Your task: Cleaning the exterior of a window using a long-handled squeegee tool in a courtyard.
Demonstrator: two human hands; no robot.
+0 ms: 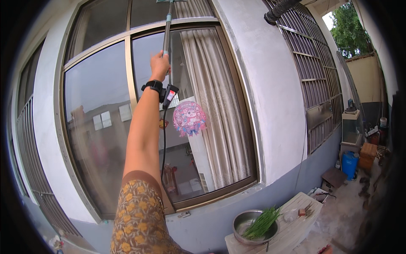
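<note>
My left hand [160,66] is raised in front of the window, its fingers wrapped round the grey pole [166,36] of a long-handled window wiper. The teal head [165,1] of the wiper is cut off by the top edge, against the upper pane. On my left wrist sits a black strap with a small lit device [170,95], and a black cable hangs from it along my forearm. Behind the arm is a sliding window [198,195] with a brown frame. A pink cartoon sticker [189,119] is on its glass. My right hand does not show.
Beige curtains [220,114] hang behind the glass. Below right, a metal basin [240,240] with green stalks [263,224] stands on a pale bench [292,226]. A blue bucket [349,165], a wooden box [367,155] and a glass tank [351,129] stand farther right. Barred windows [315,76] flank the wall.
</note>
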